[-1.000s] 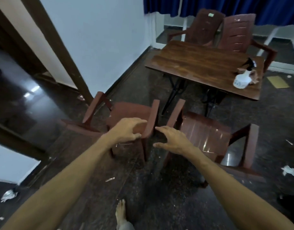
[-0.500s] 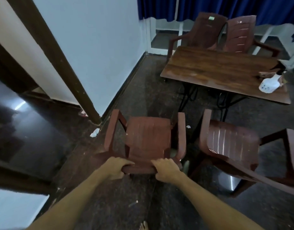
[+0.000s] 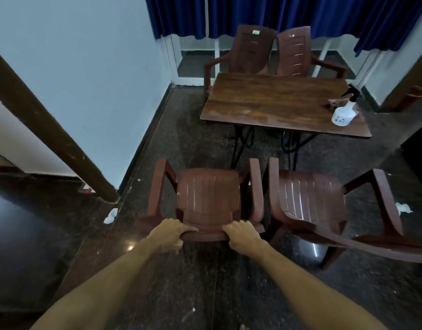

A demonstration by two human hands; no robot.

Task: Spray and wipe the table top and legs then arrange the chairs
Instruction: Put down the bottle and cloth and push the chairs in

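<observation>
A brown plastic armchair [image 3: 208, 195] stands in front of me, facing the wooden table [image 3: 272, 103]. My left hand [image 3: 168, 235] and my right hand [image 3: 244, 236] both grip the top edge of its backrest. A second brown chair [image 3: 310, 203] stands just to its right, angled outward. Two more brown chairs [image 3: 253, 51] [image 3: 294, 53] stand side by side behind the table. A white spray bottle [image 3: 344, 110] with a black trigger stands on the table's right end, next to a crumpled brownish cloth [image 3: 336, 102].
A pale wall [image 3: 86, 67] and a dark slanted beam [image 3: 50, 136] close off the left. Blue curtains [image 3: 288, 13] hang at the back. Paper scraps [image 3: 111, 215] [image 3: 404, 207] lie on the dark floor. The table's black metal legs [image 3: 241, 148] stand just beyond the near chairs.
My hands reached out, closed on the left chair's backrest and hold it. The view has swung so the chair now faces the table squarely.
</observation>
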